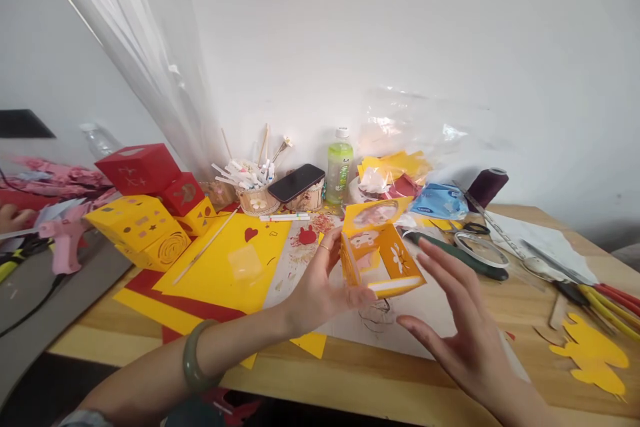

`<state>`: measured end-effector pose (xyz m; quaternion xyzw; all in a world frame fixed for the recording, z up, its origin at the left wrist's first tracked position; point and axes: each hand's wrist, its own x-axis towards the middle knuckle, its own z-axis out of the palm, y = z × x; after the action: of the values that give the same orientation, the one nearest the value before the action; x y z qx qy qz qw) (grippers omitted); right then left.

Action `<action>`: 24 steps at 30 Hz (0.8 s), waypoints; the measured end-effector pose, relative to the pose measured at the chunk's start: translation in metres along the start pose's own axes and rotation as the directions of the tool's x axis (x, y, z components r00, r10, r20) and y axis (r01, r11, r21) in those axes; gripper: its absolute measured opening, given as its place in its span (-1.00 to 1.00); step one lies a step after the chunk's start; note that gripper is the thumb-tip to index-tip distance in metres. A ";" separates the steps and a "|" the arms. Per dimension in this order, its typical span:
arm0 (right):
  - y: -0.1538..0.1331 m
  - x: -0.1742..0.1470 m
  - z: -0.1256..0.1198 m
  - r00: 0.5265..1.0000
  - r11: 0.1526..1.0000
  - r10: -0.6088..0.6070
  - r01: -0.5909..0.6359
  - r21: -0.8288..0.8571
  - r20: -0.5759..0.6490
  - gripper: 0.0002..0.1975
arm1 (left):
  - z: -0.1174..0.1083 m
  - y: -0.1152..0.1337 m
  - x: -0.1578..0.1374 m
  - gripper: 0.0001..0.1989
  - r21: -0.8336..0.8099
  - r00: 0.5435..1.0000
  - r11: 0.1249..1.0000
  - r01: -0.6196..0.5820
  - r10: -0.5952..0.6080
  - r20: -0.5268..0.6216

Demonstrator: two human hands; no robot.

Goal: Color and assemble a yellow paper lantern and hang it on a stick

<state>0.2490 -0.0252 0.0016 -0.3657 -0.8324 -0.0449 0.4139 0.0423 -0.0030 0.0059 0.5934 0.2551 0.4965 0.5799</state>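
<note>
Behind everything stands the smooth, pale wall (300,27), and below it the table (90,340) shows its blond wood grain. Glossy clear film (150,60) slants down at the left in long creases. A flat yellow sheet (215,253) overlaps red paper, next to a white sheet (345,320) marked with thin dark lines. My right hand (455,320) is spread wide, thumb well apart from the fingers, just beside the box (400,250); whether a fingertip touches it, I can't tell. At the left, a yellow cube (133,227) with small cut shapes and a spiral leans near a red cube (143,170). My left hand (325,287) holds the box, its thumb along the near edge, above the white sheet. The box is folded yellow card, its inside facing me, with an oval window in the raised flap and a white flower shape on one wall. A smooth green bangle (190,353) rings my left wrist. Smallest is a red heart (251,234), lying on the yellow sheet.
</note>
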 end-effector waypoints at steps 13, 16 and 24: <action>0.008 0.019 0.005 0.693 0.382 0.284 -0.716 0.585 0.663 -0.38 | -0.026 0.022 0.038 -0.45 -0.359 0.932 0.873 0.329 -0.361 -0.023; -0.003 0.018 0.002 0.713 0.454 0.329 -0.694 0.558 0.619 -0.42 | -0.037 0.009 0.040 -0.34 -0.412 0.868 0.785 0.463 -0.496 0.032; -0.014 0.018 0.000 0.877 0.846 0.375 -0.456 0.277 0.300 -0.85 | -0.042 -0.006 0.032 -0.24 -0.262 0.803 0.762 0.593 -0.583 0.122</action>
<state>0.2327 -0.0248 0.0174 -0.4641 -0.7706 0.2335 0.3691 0.0188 0.0449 0.0030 0.4011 0.3436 0.3112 0.7901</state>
